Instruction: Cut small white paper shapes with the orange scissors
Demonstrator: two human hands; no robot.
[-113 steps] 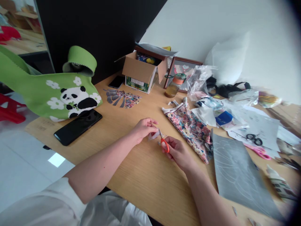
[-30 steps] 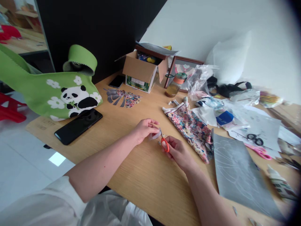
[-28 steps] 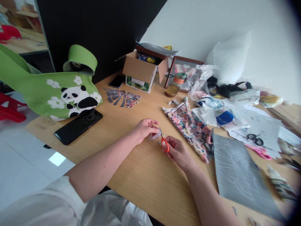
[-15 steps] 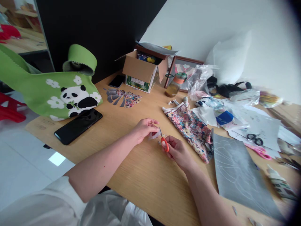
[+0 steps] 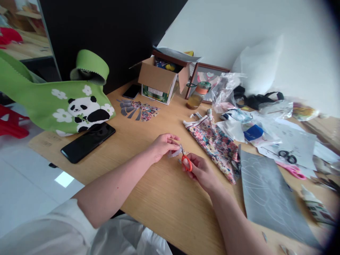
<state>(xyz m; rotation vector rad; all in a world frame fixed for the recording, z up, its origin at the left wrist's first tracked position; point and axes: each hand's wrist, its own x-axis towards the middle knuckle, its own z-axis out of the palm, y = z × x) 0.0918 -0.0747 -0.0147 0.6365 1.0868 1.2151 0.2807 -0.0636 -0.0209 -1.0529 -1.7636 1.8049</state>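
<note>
Between the fingertips of my left hand [image 5: 163, 147] is a small pale piece [image 5: 174, 153], thin like fabric or paper; my fingers partly hide it. My right hand [image 5: 198, 170] grips small scissors with orange handles [image 5: 187, 163], their blades pointing up at the edge of that piece. A few tiny scraps lie on the table just under the hands. Beyond my right hand lies a folded floral cloth [image 5: 214, 143]. Farther back on the table, several cut grey and floral pieces [image 5: 140, 109] are laid out in a fan.
A black phone [image 5: 89, 141] and a green panda bag [image 5: 79, 106] are at left. Behind stand an open cardboard box [image 5: 158, 79] and a bottle [image 5: 197, 97]. A grey sheet with white lines [image 5: 268, 191], pink scissors [image 5: 294, 171], black-handled scissors [image 5: 287, 157] and a glue bottle [image 5: 316, 203] lie at right.
The orange scissors' handles have turned and spread a little in my right hand. My left hand keeps its hold on the pale piece, nearly unmoved.
</note>
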